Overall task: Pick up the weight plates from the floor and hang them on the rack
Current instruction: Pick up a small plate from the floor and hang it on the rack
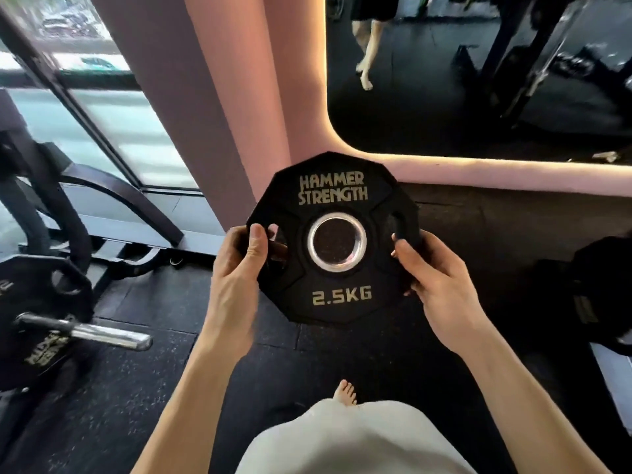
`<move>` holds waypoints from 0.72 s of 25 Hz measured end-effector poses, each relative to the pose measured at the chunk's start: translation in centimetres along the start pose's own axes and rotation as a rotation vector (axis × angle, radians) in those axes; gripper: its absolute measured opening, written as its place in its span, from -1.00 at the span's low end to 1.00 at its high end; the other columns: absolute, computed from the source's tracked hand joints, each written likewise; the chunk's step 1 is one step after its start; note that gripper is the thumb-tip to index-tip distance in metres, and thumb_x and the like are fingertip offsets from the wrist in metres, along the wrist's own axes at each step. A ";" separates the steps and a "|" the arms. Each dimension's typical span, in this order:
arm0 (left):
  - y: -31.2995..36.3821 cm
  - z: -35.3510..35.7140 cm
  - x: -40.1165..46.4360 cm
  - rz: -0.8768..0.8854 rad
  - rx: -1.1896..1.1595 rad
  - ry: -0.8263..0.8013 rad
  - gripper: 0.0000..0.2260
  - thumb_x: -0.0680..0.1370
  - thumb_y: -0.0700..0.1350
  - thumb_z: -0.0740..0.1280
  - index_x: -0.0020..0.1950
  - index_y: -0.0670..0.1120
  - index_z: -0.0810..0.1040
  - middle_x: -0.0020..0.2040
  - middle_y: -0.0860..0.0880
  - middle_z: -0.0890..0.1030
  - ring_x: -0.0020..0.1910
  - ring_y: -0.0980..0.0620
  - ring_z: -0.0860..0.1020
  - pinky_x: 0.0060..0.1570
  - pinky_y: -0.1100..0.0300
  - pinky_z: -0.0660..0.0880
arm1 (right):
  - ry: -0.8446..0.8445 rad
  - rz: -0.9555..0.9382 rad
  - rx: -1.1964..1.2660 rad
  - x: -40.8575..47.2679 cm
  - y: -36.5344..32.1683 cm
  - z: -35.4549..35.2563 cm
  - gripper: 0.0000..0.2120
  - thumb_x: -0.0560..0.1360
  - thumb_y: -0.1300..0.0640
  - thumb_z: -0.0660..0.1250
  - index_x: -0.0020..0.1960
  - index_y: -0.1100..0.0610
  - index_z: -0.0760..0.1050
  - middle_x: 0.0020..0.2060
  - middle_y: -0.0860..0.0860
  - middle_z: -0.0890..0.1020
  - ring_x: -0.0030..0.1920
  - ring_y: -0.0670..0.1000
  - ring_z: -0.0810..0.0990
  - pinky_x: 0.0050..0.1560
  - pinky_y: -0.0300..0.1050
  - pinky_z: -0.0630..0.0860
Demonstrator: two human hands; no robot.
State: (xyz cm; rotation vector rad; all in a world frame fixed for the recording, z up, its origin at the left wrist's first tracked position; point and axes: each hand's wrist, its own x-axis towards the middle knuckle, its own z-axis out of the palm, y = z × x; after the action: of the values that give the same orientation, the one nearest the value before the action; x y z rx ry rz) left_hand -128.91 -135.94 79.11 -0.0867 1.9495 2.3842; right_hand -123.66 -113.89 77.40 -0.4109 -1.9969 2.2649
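Note:
A black 2.5 kg weight plate (333, 200) with gold lettering and a metal-ringed centre hole is held up in front of me, face toward the camera. My left hand (239, 265) grips its left edge, thumb on the front by the grip slot. My right hand (434, 271) grips its right edge, fingers curled through the right slot. At the left stands the rack (78, 213), with a chrome peg (102, 333) pointing right and a larger black plate (44, 295) hanging on it.
Dark rubber floor (171, 388) lies below, with my bare foot (347, 393) showing. A pink wall (222, 80) and a lit mirror (478, 80) are ahead. More dark plates or equipment (595, 292) sit at the right. A window is at the far left.

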 end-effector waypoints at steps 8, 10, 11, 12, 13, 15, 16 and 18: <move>0.9 7.1 19.1 0.012 0.057 -0.233 -0.78 0.56 0.11 0.32 -0.10 -0.03 0.56 -0.18 -0.02 0.61 -0.16 0.01 0.55 -0.15 0.12 0.50 | 0.202 -0.050 0.042 15.1 -3.5 -1.4 -0.37 0.20 -0.37 0.48 0.15 -0.03 0.60 0.08 0.01 0.69 0.17 0.08 0.64 0.25 0.28 0.50; 1.0 9.8 24.4 0.014 0.034 -0.323 -0.81 0.55 0.07 0.28 -0.12 -0.02 0.57 -0.20 0.03 0.61 -0.15 0.05 0.55 -0.10 0.17 0.51 | 0.299 -0.072 0.085 18.8 -4.1 -1.8 -0.43 0.26 -0.28 0.48 0.16 0.02 0.60 0.09 0.03 0.69 0.18 0.08 0.63 0.29 0.24 0.48; 1.1 11.2 27.1 0.015 0.028 -0.383 -0.82 0.57 0.04 0.27 -0.13 0.00 0.58 -0.20 0.04 0.62 -0.14 0.07 0.56 -0.09 0.20 0.51 | 0.360 -0.094 0.098 20.7 -4.5 -2.0 -0.48 0.30 -0.21 0.47 0.16 0.05 0.60 0.09 0.04 0.69 0.19 0.08 0.63 0.30 0.23 0.48; 1.2 12.6 29.6 0.002 0.033 -0.444 -0.82 0.58 0.03 0.27 -0.13 0.00 0.59 -0.19 0.04 0.62 -0.12 0.07 0.57 -0.07 0.21 0.53 | 0.436 -0.106 0.113 22.3 -4.9 -2.2 -0.55 0.34 -0.15 0.44 0.14 0.07 0.60 0.09 0.07 0.69 0.19 0.09 0.63 0.30 0.22 0.48; 1.4 14.2 31.9 -0.020 0.039 -0.505 -0.82 0.57 0.05 0.28 -0.12 0.01 0.60 -0.17 0.04 0.63 -0.08 0.05 0.58 -0.03 0.17 0.55 | 0.514 -0.117 0.131 23.6 -5.4 -2.5 -0.63 0.38 -0.08 0.42 0.12 0.07 0.61 0.08 0.08 0.69 0.18 0.11 0.63 0.30 0.20 0.49; 1.7 17.2 35.5 -0.047 0.054 -0.612 -0.81 0.55 0.09 0.29 -0.07 0.00 0.61 -0.12 0.01 0.64 -0.01 -0.02 0.59 0.09 0.03 0.55 | 0.625 -0.159 0.167 25.5 -6.4 -3.1 -0.73 0.43 0.00 0.37 0.08 0.07 0.62 0.05 0.08 0.70 0.17 0.11 0.64 0.24 0.11 0.54; 1.7 19.1 37.4 -0.054 0.067 -0.679 -0.81 0.56 0.09 0.30 -0.05 0.00 0.60 -0.11 0.01 0.64 0.01 -0.02 0.59 0.10 -0.01 0.54 | 0.687 -0.185 0.182 26.5 -6.9 -3.5 -0.75 0.44 0.02 0.36 0.08 0.07 0.62 0.03 0.06 0.71 0.15 0.10 0.65 0.20 0.05 0.56; 1.6 22.8 40.1 -0.076 0.090 -0.800 -0.86 0.56 0.08 0.33 -0.07 0.04 0.59 -0.11 0.04 0.64 0.01 0.01 0.59 0.11 0.00 0.51 | 0.817 -0.216 0.199 27.7 -7.4 -4.5 -0.74 0.45 0.05 0.35 0.10 0.11 0.60 0.02 0.04 0.71 0.13 0.06 0.66 0.13 -0.04 0.59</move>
State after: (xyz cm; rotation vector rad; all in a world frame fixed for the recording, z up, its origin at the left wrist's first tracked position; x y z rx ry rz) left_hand -169.09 -113.50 81.94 0.6703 1.5958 1.8369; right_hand -149.80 -101.75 80.34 -0.8704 -1.3142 1.7228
